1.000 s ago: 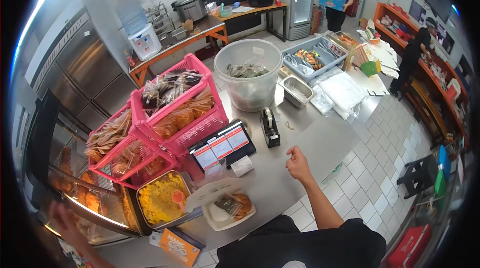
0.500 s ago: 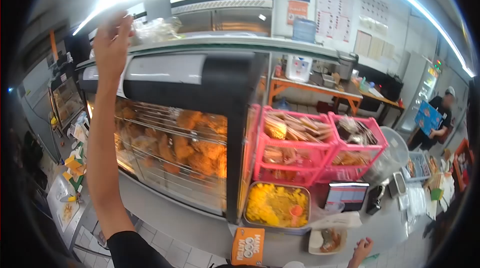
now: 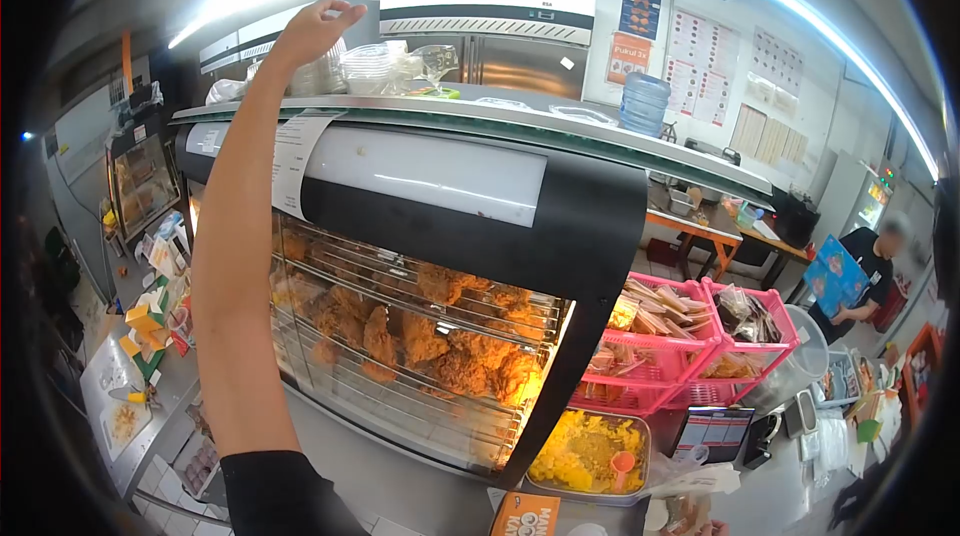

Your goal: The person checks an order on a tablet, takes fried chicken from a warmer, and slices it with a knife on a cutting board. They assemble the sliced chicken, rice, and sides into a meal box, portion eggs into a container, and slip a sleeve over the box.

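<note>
While the left hand curls near round, clear plastic containers, its grip and the right hand's are unclear.

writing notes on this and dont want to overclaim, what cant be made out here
Head view:
Right hand: mostly cut off by the bottom edge.
Left hand: the angle hides whether it touches the plastic containers.
Open white box: cut off by the bottom edge.
Tablet: screen text too small.
Wall posters: print too small.
</note>
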